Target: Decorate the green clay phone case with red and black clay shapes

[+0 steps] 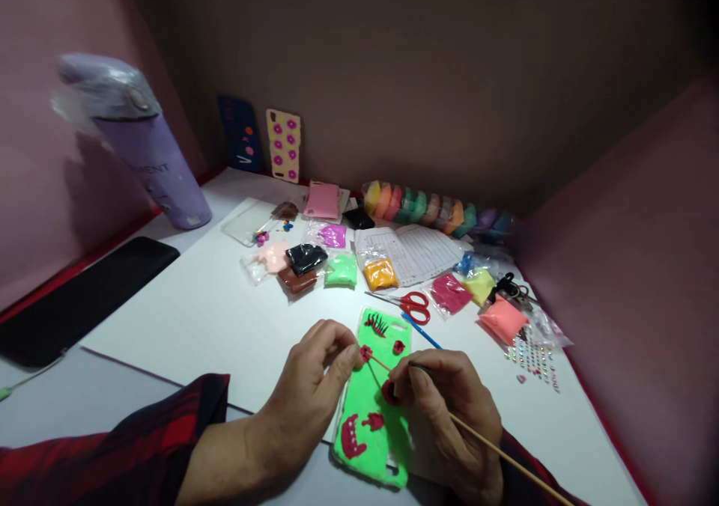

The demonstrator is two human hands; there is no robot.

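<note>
A phone case coated in bright green clay lies near the front edge of the white board. Dark red clay shapes sit on it, among them a crown-like one and a lash shape with black strands. My left hand is over the case's left side, thumb and forefinger pinched at a small red clay piece. In my right hand is a thin wooden skewer, gripped like a pencil, its tip at that piece. The fingers partly hide a round red clay shape.
Beyond the case lie red-handled scissors, a blue stick tool and several clay packets, including green. A purple bottle and black phone are left. Gem stickers lie right. Two decorated cases lean on the back wall.
</note>
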